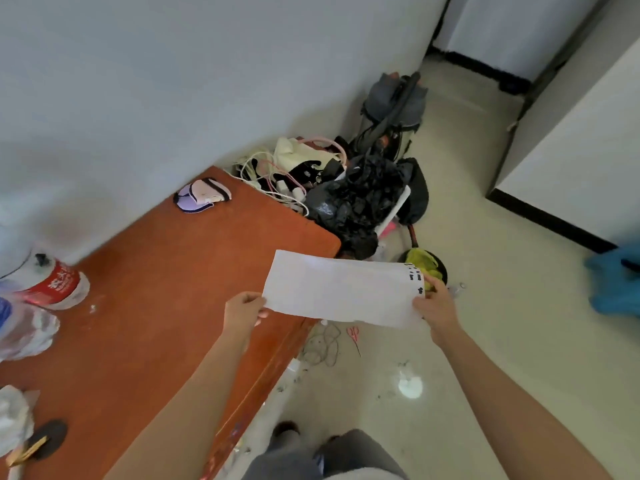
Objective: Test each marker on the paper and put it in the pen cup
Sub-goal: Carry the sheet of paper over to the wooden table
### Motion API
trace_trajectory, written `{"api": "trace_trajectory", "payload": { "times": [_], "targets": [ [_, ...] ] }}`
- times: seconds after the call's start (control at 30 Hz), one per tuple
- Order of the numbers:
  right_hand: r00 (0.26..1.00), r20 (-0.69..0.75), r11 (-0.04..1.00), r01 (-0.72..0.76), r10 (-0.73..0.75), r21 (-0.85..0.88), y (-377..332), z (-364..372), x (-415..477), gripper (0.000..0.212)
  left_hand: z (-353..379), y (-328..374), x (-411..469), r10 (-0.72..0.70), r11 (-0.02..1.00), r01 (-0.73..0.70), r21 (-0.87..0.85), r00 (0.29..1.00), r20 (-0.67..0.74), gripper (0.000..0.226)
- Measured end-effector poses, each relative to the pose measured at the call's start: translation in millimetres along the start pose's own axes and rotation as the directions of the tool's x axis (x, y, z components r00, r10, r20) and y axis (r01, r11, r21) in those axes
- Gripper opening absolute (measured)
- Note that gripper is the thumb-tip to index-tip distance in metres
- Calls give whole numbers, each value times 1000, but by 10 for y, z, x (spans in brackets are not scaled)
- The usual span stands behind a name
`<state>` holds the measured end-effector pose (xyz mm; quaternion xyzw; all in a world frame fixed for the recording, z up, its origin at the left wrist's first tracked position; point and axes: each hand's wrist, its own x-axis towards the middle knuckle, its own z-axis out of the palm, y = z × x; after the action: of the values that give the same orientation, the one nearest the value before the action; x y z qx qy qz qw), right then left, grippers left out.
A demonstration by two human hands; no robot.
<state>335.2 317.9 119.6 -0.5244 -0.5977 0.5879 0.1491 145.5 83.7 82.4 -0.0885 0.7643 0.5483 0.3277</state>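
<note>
A white sheet of paper (341, 289) hangs in the air past the right edge of the orange-brown table (166, 289), held flat between both hands. My left hand (244, 311) pinches its left end. My right hand (436, 303) pinches its right end, where several short black marker marks run along the edge. I see no marker and no pen cup in this view.
On the table lie a plastic bottle with a red label (57, 284), clear plastic bags (24, 330) and a purple-white mask (202, 195). Past the table's far end sit black bags (356, 199), cables and a backpack (393, 105). Red scissors (354, 336) lie on the floor.
</note>
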Motion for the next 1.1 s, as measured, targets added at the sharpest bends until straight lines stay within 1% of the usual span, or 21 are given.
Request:
{"api": "trace_trajectory", "payload": {
  "times": [0.1, 0.13, 0.2, 0.27, 0.33, 0.47, 0.53, 0.63, 0.73, 0.8, 0.9, 1.0, 1.1],
  "targets": [
    [990, -136, 997, -7, 17, 77, 67, -547, -117, 77, 526, 158, -89, 53, 997, -59, 45, 990, 127, 11],
    [985, -173, 995, -2, 19, 98, 105, -746, -154, 76, 716, 213, -128, 70, 995, -81, 60, 984, 166, 13],
    [970, -242, 992, -9, 40, 128, 224, -1143, -194, 66, 1113, 299, -213, 98, 989, -120, 84, 968, 232, 13],
    [945, -312, 984, -46, 99, 172, 373, -1514, -235, 57, 1498, 353, -330, 123, 975, -170, 144, 949, 291, 11],
    [921, -361, 972, -63, 144, 227, 508, -1849, -264, 58, 1861, 374, -443, 156, 954, -232, 188, 924, 350, 8],
    [876, -433, 953, -87, 212, 291, 742, -2352, -288, 61, 2490, 317, -588, 196, 929, -307, 205, 881, 431, 6],
    [849, -466, 940, -95, 248, 327, 849, -2529, -310, 61, 2762, 265, -634, 176, 918, -316, 238, 865, 470, 5],
    [801, -517, 922, -106, 301, 371, 1011, -2763, -293, 56, 3151, 254, -648, 109, 907, -302, 293, 841, 530, 3],
    [748, -553, 898, -131, 367, 419, 1117, -2972, -223, 57, 3586, 322, -610, 51, 896, -294, 334, 813, 580, 7],
    [706, -583, 883, -133, 403, 449, 1144, -3098, -155, 56, 3915, 413, -593, 24, 892, -300, 339, 779, 626, 5],
    [633, -631, 861, -118, 449, 494, 1103, -3303, -76, 57, 4429, 591, -600, 0, 860, -358, 363, 712, 703, 7],
    [550, -691, 848, -61, 469, 526, 1007, -3508, -46, 56, 4963, 782, -662, -22, 840, -414, 351, 619, 785, 7],
    [467, -740, 844, -23, 484, 536, 951, -3755, -94, 57, 5471, 878, -785, -49, 815, -461, 351, 549, 835, 9]
  ]
}}
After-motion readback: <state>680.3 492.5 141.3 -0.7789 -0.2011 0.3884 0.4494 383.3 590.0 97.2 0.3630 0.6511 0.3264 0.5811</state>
